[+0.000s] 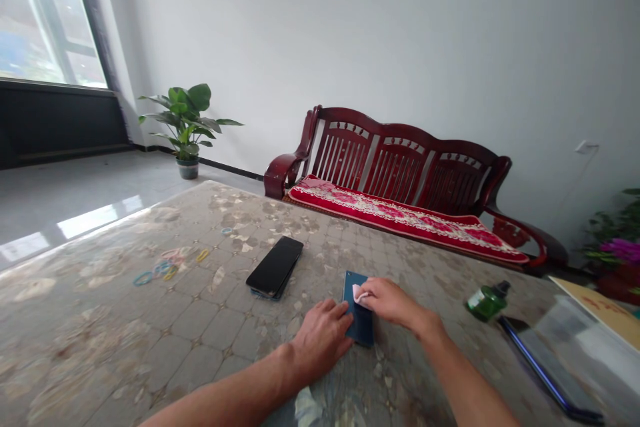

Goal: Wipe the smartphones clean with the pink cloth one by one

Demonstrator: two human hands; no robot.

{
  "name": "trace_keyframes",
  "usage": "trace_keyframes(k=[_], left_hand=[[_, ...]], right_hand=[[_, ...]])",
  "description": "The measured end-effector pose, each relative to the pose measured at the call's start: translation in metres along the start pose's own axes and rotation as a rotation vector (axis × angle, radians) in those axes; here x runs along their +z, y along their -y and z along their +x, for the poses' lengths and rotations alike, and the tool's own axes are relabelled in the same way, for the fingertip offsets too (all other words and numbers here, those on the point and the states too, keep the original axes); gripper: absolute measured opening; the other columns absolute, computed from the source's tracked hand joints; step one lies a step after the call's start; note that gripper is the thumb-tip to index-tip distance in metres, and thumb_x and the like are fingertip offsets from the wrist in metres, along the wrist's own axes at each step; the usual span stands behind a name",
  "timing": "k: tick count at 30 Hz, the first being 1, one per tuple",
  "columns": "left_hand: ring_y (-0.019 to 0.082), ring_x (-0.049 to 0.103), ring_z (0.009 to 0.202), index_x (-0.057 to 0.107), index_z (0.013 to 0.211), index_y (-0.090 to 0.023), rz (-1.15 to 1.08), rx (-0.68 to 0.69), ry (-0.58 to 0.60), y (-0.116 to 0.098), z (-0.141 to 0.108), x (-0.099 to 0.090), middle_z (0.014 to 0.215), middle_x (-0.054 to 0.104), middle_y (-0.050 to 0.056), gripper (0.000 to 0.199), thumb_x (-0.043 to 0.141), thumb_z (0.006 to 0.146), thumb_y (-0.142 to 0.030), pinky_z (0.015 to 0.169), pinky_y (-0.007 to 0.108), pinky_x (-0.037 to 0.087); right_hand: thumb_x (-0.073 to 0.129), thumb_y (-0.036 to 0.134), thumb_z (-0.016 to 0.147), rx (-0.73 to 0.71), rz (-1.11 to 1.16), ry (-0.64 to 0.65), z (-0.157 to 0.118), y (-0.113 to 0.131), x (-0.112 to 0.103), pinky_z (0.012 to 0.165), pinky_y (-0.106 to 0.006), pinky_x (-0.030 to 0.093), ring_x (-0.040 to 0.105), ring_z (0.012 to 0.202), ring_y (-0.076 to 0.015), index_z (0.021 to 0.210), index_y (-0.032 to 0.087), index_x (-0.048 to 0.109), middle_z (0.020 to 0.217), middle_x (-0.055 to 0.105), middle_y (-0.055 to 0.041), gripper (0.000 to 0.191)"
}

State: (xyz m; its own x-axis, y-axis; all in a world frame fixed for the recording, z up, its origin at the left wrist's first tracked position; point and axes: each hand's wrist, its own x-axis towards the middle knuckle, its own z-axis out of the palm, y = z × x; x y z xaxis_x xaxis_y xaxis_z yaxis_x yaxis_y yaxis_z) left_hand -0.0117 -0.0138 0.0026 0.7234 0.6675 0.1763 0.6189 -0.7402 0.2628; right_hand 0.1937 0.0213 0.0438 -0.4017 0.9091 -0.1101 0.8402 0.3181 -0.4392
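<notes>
A dark blue phone (361,330) lies on the patterned tablecloth, its back facing up. My left hand (325,337) grips the left edge of this phone, its fingertips curled onto the side and the thumb near the lower corner. Pinched in my right hand (393,301) is a small folded white tissue (358,295), pressed against the upper part of the phone. Left of my hands, a black phone (276,267) lies screen up on top of another flat bluish thing that mostly stays hidden.
To the right stand a green spray bottle (487,300) and a long dark phone (550,370) beside a clear plastic box (585,333). Several coloured rubber bands (167,265) lie on the left of the tablecloth (200,333). A wooden bench (400,160) is behind the table.
</notes>
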Motion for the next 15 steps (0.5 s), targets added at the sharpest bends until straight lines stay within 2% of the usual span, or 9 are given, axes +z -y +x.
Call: trace_keyframes(k=[2, 5, 8, 15], left_hand=[[0.024, 0.059, 0.096, 0.062, 0.099, -0.022, 0.003, 0.003, 0.003, 0.0, -0.001, 0.0, 0.111, 0.064, 0.004, 0.014, 0.062, 0.092, -0.034, 0.087, 0.036, 0.05], [0.024, 0.059, 0.098, 0.061, 0.101, -0.022, 0.01, 0.005, 0.004, 0.001, -0.001, 0.002, 0.112, 0.064, 0.004, 0.017, 0.063, 0.092, -0.035, 0.088, 0.036, 0.049], [0.024, 0.059, 0.099, 0.061, 0.101, -0.022, 0.012, 0.002, 0.0, 0.001, -0.001, 0.003, 0.112, 0.064, 0.003, 0.018, 0.064, 0.091, -0.036, 0.089, 0.037, 0.049], [0.024, 0.059, 0.098, 0.061, 0.101, -0.023, -0.008, 0.002, -0.009, 0.001, -0.001, 0.001, 0.112, 0.064, 0.003, 0.017, 0.065, 0.09, -0.035, 0.088, 0.036, 0.049]], right_hand=[[0.056, 0.016, 0.077, 0.048, 0.132, 0.064, 0.014, -0.01, -0.005, 0.069, -0.023, 0.042, 0.064, 0.079, -0.016, 0.088, 0.019, 0.074, 0.083, 0.071, -0.0004, 0.021], [0.06, 0.017, 0.072, 0.091, 0.149, 0.044, 0.03, -0.022, -0.006, 0.063, -0.022, 0.042, 0.062, 0.076, -0.016, 0.098, 0.017, 0.072, 0.084, 0.071, -0.0009, 0.029], [0.064, 0.017, 0.068, 0.094, 0.133, 0.012, 0.037, -0.03, -0.004, 0.066, -0.022, 0.042, 0.061, 0.08, -0.0158, 0.104, 0.018, 0.071, 0.092, 0.069, -0.0013, 0.037], [0.068, 0.018, 0.064, 0.065, 0.068, -0.005, 0.035, -0.03, -0.002, 0.068, -0.023, 0.04, 0.057, 0.078, -0.0145, 0.084, 0.019, 0.072, 0.09, 0.063, -0.0001, 0.021]])
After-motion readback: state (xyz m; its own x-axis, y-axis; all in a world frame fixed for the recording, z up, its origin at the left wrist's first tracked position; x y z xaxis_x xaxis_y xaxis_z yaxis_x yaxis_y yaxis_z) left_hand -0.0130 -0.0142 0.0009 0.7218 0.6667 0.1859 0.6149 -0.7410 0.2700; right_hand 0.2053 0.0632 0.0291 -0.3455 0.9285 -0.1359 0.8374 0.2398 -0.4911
